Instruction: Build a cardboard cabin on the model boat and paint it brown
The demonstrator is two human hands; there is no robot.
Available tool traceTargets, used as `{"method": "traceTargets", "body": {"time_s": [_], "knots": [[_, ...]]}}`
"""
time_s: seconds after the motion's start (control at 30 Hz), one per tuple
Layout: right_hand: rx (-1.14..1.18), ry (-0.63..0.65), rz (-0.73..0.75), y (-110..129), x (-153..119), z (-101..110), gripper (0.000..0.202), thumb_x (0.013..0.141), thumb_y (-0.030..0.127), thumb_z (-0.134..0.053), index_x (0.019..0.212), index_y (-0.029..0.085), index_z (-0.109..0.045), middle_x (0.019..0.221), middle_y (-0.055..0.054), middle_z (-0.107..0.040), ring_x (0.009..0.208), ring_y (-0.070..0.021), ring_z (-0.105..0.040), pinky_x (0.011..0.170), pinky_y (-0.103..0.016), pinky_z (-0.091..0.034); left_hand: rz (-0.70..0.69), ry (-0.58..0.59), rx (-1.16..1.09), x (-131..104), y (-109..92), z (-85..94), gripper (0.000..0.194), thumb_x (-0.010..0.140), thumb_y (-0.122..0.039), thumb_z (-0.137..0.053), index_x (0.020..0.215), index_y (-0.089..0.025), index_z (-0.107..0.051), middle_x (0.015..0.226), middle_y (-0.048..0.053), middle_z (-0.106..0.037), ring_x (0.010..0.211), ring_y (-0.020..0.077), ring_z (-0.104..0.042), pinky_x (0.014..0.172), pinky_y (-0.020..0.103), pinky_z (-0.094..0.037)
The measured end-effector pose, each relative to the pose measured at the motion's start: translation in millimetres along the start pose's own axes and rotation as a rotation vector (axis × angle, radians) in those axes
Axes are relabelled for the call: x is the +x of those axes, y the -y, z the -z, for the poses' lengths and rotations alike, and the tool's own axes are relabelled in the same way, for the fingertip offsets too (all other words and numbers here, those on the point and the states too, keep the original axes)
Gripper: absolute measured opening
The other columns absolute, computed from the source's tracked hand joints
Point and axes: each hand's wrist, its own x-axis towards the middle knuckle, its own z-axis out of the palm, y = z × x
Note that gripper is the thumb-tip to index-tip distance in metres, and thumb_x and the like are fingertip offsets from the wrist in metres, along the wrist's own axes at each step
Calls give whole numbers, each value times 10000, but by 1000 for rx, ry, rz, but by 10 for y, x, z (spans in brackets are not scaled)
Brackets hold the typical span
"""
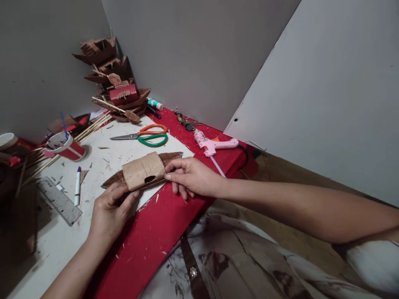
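Note:
A small brown boat model (172,157) lies tilted over the table's near edge, with a tan paper cover (141,168) arched across its middle. The cover has a dark oval hole low on its near side. My left hand (112,207) grips the boat's left part, thumb in front and fingers behind. At the right end of the cover, my right hand (190,176) pinches the boat's side between thumb and forefinger, its other fingers curled below. Scissors (137,136) with orange and green handles lie just beyond the boat.
Finished boat models (124,94) are stacked at the back corner. A pink glue gun (215,144) rests on the red cloth (137,249). At the left are a paper cup (70,148), a ruler (59,202), a marker (77,187) and thin sticks (90,129). Grey panels stand behind.

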Motion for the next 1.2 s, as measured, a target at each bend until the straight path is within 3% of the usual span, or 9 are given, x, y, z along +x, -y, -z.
{"method": "traceTargets", "body": {"time_s": [0.17, 0.57, 0.83, 0.9, 1.0, 1.2], "knots": [[-17, 30, 4, -20, -17, -43, 91, 876, 87, -550, 918, 168, -544, 491, 84, -606, 301, -55, -517, 247, -105, -325, 49, -37, -54, 19, -74, 0, 129, 800, -308, -678, 877, -216, -728, 840, 29, -705, 782, 175, -631, 703, 283, -486], [19, 40, 56, -52, -2, -85, 102, 859, 94, -560, 777, 131, -607, 482, 73, -593, 294, -38, -504, 256, -104, -326, 235, -18, -170, 12, -153, -1, 175, 759, -350, -716, 872, -219, -744, 849, 28, -701, 803, 186, -627, 736, 300, -474], [-18, 55, 55, 31, 6, -123, 81, 866, 125, -573, 795, 124, -613, 453, 71, -575, 283, -39, -474, 262, -112, -320, 180, -92, -95, -16, -183, 37, 119, 778, -333, -702, 841, -241, -743, 824, -1, -676, 794, 166, -602, 722, 272, -461], [-17, 46, 74, 49, -2, -140, 40, 866, 121, -569, 856, 133, -605, 468, 73, -587, 291, -45, -487, 264, -113, -322, 184, -100, -61, -25, -193, 42, 122, 790, -335, -693, 851, -238, -735, 838, -4, -678, 796, 164, -603, 714, 268, -454], [33, 35, 116, 48, -10, -175, 154, 854, 125, -581, 1002, 165, -578, 487, 86, -603, 303, -58, -509, 272, -115, -342, 177, -123, -5, -41, -215, 37, 150, 804, -354, -677, 851, -219, -724, 829, 5, -668, 774, 169, -600, 683, 275, -444], [158, 52, 91, -43, 43, -257, 40, 844, 175, -580, 882, 169, -572, 494, 79, -609, 297, -57, -517, 253, -111, -339, 123, -143, 56, -69, -266, 28, 169, 829, -357, -647, 896, -217, -716, 811, 11, -653, 764, 169, -593, 672, 276, -436]]}}
